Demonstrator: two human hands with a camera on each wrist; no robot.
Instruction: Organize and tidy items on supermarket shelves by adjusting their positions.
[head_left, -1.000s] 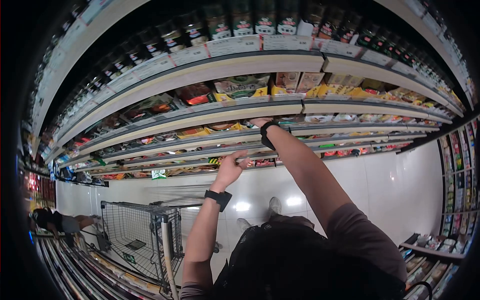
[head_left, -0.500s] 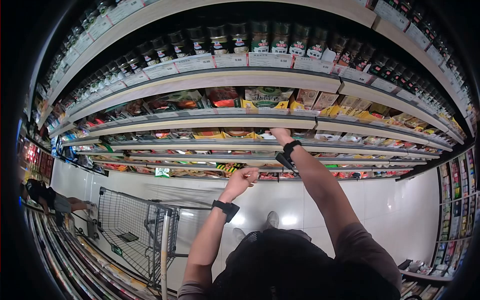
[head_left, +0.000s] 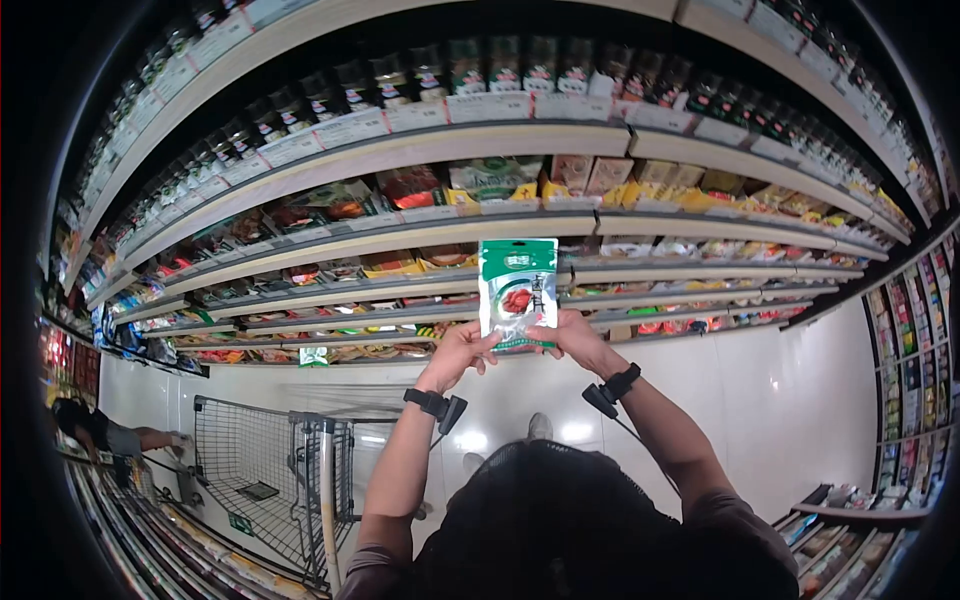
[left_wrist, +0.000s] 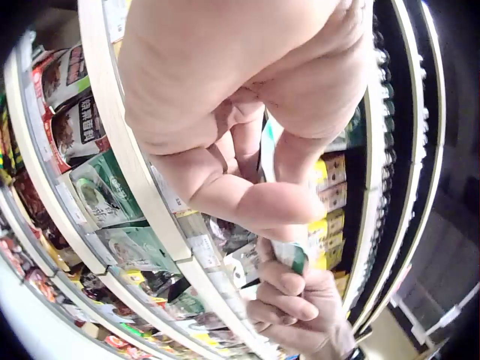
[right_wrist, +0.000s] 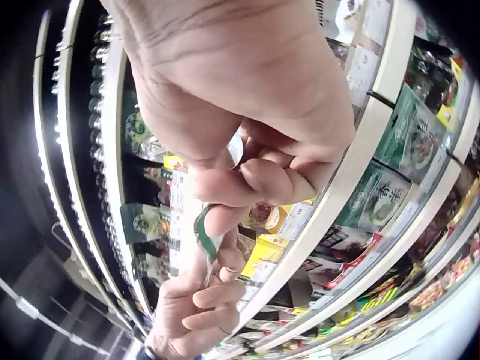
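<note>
A green and white packet (head_left: 518,290) with a red picture on its front is held upright between the two hands in the head view. The left hand (head_left: 461,352) pinches its lower left corner; the right hand (head_left: 584,340) pinches its lower right corner. Seen edge-on in the left wrist view, the packet (left_wrist: 291,256) runs between the thumb and fingers of the left hand (left_wrist: 247,112). In the right wrist view the right hand (right_wrist: 240,105) grips the packet's green edge (right_wrist: 203,232), with the left hand (right_wrist: 193,311) beyond.
Curved shelves (head_left: 400,148) of jars, bags and boxes stretch across in front. A wire shopping cart (head_left: 250,460) stands at the lower left on the pale floor (head_left: 760,400). Another person (head_left: 100,430) is at the far left, and more shelves (head_left: 915,340) stand at the right.
The right hand has come back from the shelf with the packet, drawing nearer the body. The left hand, empty before, now pinches the packet too.
</note>
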